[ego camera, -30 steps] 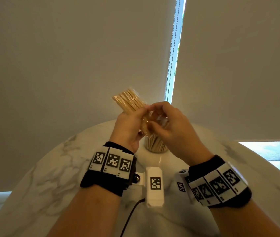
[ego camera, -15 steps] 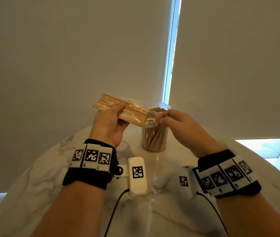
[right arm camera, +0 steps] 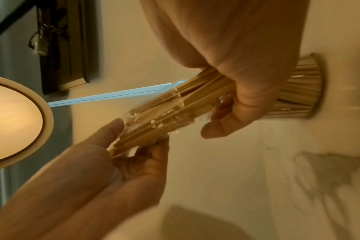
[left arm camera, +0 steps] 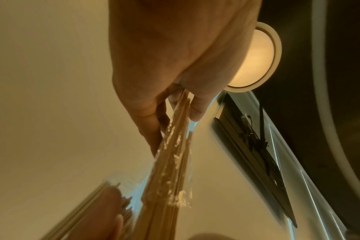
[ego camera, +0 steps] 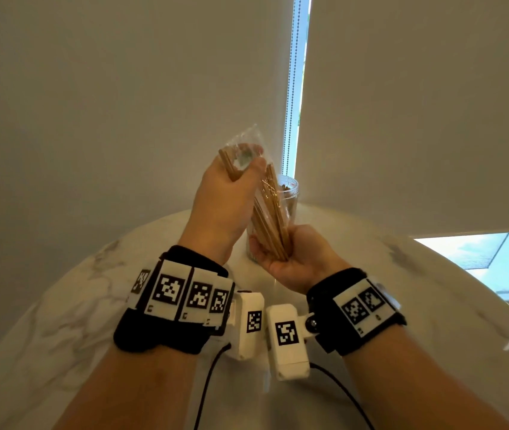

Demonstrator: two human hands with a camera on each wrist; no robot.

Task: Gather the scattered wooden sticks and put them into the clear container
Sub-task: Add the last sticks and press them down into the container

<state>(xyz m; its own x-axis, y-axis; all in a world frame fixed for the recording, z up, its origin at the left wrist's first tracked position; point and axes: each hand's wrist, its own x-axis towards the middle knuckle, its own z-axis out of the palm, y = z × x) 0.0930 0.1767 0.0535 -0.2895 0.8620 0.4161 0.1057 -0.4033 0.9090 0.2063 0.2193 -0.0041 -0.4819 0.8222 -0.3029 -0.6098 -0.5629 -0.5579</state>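
Marble tabletop (ego camera: 417,290) lies under both forearms, each banded with a black cuff (ego camera: 181,302) of printed markers. The right hand (ego camera: 296,259), palm up, curls round the lower ends of the sticks (ego camera: 270,225), while the left hand (ego camera: 225,200), raised above it, pinches the upper end of their clear wrapper (ego camera: 247,141). Just behind stands the container (ego camera: 290,193), upright, already holding sticks.

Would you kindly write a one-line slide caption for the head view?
Left hand and right hand hold a clear bag of sticks above the container.
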